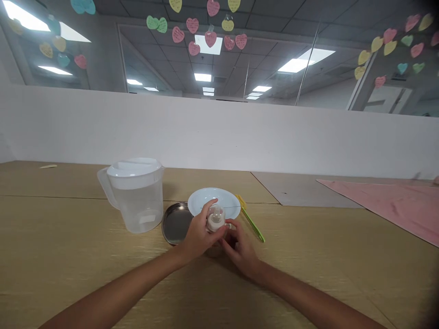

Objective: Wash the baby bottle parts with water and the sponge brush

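A baby bottle (pixel 216 219) with a clear dome cap and a pale collar stands upright between my hands, over the table's middle. My left hand (pixel 200 230) is closed around the collar and cap from the left, its fingers behind them and its thumb in front. From the right, my right hand (pixel 239 246) grips the bottle's side with bent fingers, near a small pale handle. My hands hide most of the bottle's lower body. Just behind it is a white plate (pixel 195 201), and a round metal dish (pixel 173 225) lies left of my left hand.
A clear lidded plastic pitcher (pixel 139 205) stands at the left. Right of the plate lies a green-handled brush (pixel 254 225) with a yellow head. A pink cloth (pixel 387 201) covers the far right of the wooden table (pixel 103 260). A white wall (pixel 212 132) rises behind.
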`<control>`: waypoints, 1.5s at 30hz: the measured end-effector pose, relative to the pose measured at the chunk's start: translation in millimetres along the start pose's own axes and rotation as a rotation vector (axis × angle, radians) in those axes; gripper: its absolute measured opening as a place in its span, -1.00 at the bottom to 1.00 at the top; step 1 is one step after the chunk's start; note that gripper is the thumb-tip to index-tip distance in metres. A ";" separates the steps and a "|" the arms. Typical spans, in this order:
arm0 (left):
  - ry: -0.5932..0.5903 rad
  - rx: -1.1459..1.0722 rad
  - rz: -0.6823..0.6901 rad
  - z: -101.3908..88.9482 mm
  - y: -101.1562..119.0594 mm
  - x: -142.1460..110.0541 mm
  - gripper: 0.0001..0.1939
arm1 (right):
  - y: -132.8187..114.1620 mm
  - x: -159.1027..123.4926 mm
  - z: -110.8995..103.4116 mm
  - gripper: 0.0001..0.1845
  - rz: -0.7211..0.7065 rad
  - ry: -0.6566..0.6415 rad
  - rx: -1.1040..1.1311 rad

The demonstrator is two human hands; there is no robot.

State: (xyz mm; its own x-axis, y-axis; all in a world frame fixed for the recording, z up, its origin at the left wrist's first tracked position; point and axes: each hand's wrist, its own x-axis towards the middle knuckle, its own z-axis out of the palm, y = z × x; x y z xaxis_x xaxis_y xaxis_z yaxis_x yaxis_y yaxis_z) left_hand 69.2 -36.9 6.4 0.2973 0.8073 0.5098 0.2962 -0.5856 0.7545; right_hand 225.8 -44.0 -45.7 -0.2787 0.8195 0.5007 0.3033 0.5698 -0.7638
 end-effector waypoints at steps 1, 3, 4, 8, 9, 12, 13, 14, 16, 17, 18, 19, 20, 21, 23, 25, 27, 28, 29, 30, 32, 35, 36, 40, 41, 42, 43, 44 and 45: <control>-0.005 -0.002 0.007 -0.1 0.1 0.2 -0.42 | -0.8 0.2 0.1 -0.64 -0.006 -0.009 0.011; -0.013 -0.008 0.016 0.0 -0.1 0.7 -0.45 | -2.9 0.6 -0.3 -0.65 -0.017 -0.019 0.026; -0.017 -0.011 0.017 0.2 -0.3 0.9 -0.46 | -3.9 0.8 -0.5 -0.66 -0.017 -0.021 0.026; -0.036 -0.041 0.019 0.5 -0.6 1.6 -0.49 | -4.7 0.6 -1.4 -0.66 0.000 -0.029 0.009; -0.041 -0.047 0.022 0.3 -0.4 1.9 -0.50 | -4.0 0.4 -1.4 -0.66 0.001 -0.030 0.008; -0.060 -0.053 0.024 -0.2 0.5 2.5 -0.50 | -1.9 0.0 -1.0 -0.65 -0.009 -0.031 0.022; -0.064 -0.053 0.023 -0.3 0.9 2.7 -0.50 | -1.4 -0.1 -0.9 -0.65 -0.012 -0.031 0.025; -0.063 -0.053 0.024 -0.4 1.3 2.9 -0.51 | -1.3 -0.1 -0.9 -0.65 -0.013 -0.034 0.027; -0.060 -0.052 0.024 -0.3 2.2 3.2 -0.51 | -1.6 -0.1 -1.1 -0.65 -0.006 -0.039 0.024; -0.064 -0.053 0.019 -0.3 2.7 3.3 -0.52 | -2.0 -0.1 -1.3 -0.65 -0.001 -0.043 0.024; -0.071 -0.053 0.011 -0.4 3.1 3.5 -0.51 | -2.4 -0.1 -1.5 -0.65 0.005 -0.048 0.027; -0.082 -0.052 0.003 -0.5 3.4 3.6 -0.51 | -2.9 0.0 -1.7 -0.66 0.009 -0.049 0.032; -0.091 -0.049 -0.004 -0.7 3.7 3.9 -0.51 | -3.2 0.0 -1.8 -0.66 0.013 -0.050 0.037; -0.099 -0.046 -0.010 -0.9 3.9 4.2 -0.50 | -3.6 0.0 -1.9 -0.66 0.016 -0.050 0.041; -0.101 -0.033 -0.011 -1.2 3.7 4.9 -0.50 | -4.1 0.0 -2.0 -0.66 0.019 -0.045 0.041; -0.095 -0.015 -0.004 -1.4 3.0 5.7 -0.50 | -4.6 0.2 -2.0 -0.65 0.020 -0.042 0.038; -0.081 0.002 0.011 -1.4 1.6 6.2 -0.50 | -5.1 0.4 -1.9 -0.66 0.019 -0.040 0.041; -0.077 0.008 0.016 -1.5 0.8 6.2 -0.50 | -5.3 0.6 -1.9 -0.66 0.019 -0.042 0.044; -0.077 0.009 0.015 -1.6 0.1 6.0 -0.50 | -5.4 0.8 -1.8 -0.66 0.018 -0.047 0.048; -0.084 0.006 0.008 -1.7 -0.6 5.7 -0.49 | -5.4 1.0 -1.8 -0.66 0.018 -0.051 0.050; -0.107 -0.013 -0.014 -2.3 -1.5 4.8 -0.49 | -5.2 1.4 -1.6 -0.67 0.018 -0.059 0.049; -0.126 -0.043 -0.037 -3.6 -1.1 3.5 -0.48 | -5.0 1.8 -1.5 -0.67 0.014 -0.052 0.043; -0.129 -0.055 -0.045 -4.1 -0.7 3.3 -0.47 | -5.3 1.8 -1.5 -0.67 0.016 -0.050 0.041; -0.158 -0.119 -0.077 -5.1 0.9 3.5 -0.46 | -8.3 1.5 -1.7 -0.67 0.033 -0.050 0.060; -0.162 -0.127 -0.076 -5.1 1.0 3.5 -0.47 | -9.1 1.4 -1.6 -0.66 0.039 -0.052 0.071; -0.161 -0.131 -0.070 -4.8 0.9 3.6 -0.47 | -9.6 1.4 -1.6 -0.66 0.044 -0.053 0.078; -0.155 -0.134 -0.063 -4.4 0.6 3.5 -0.47 | -9.8 1.5 -1.5 -0.65 0.050 -0.055 0.082; -0.146 -0.137 -0.057 -3.8 0.3 3.4 -0.48 | -9.6 1.6 -1.4 -0.64 0.057 -0.057 0.082; -0.138 -0.140 -0.055 -3.2 -0.1 3.3 -0.48 | -9.0 1.7 -1.3 -0.63 0.065 -0.056 0.082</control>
State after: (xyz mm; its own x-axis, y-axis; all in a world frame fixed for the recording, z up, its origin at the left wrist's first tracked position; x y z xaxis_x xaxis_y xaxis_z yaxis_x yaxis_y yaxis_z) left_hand 67.2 -34.0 9.3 0.4083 0.8144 0.4123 0.1894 -0.5174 0.8345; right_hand 223.7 -47.6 -37.5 -0.3125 0.8484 0.4273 0.2470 0.5070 -0.8258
